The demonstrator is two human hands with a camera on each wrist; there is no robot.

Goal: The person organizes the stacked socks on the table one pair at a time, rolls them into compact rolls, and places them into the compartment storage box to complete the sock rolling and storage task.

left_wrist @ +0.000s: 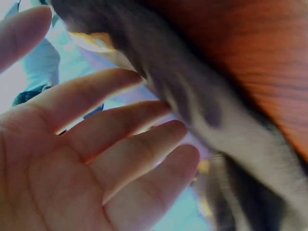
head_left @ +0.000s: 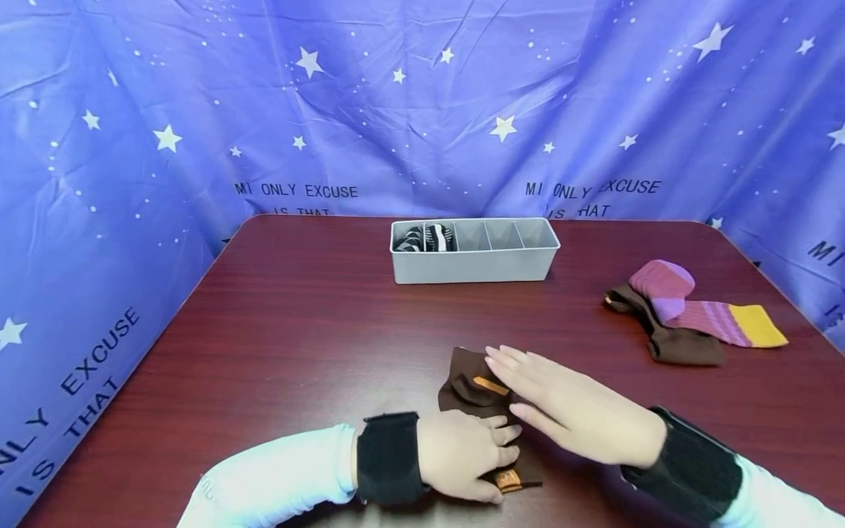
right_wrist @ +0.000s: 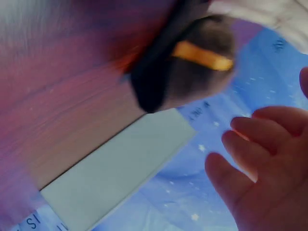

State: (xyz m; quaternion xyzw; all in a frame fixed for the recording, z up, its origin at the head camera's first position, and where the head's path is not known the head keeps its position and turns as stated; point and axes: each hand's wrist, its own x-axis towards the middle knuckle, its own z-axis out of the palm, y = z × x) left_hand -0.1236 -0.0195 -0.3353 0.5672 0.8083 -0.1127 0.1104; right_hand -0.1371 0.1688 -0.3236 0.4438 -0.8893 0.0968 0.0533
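Note:
A brown sock [head_left: 467, 385] lies on the table in front of me, with an orange strip near its far end and an orange label [head_left: 508, 480] near its close end. My left hand [head_left: 462, 455] lies over its middle, and its extended fingers reach the sock's cloth [left_wrist: 159, 62] in the left wrist view. Beside the sock's right edge is my right hand [head_left: 574, 403], fingers straight, fingertips by the far end. The right wrist view shows the sock's orange-striped part [right_wrist: 202, 55] apart from the right fingers [right_wrist: 250, 144]. My left hand hides part of the sock.
At the back stands a grey divided box [head_left: 472, 268]; its two left compartments hold black-and-white striped rolled items [head_left: 439, 237]. To the right, another brown sock [head_left: 686, 346] lies partly under a pink, purple and yellow sock [head_left: 713, 319]. A blue starry curtain [head_left: 409, 110] hangs behind the table.

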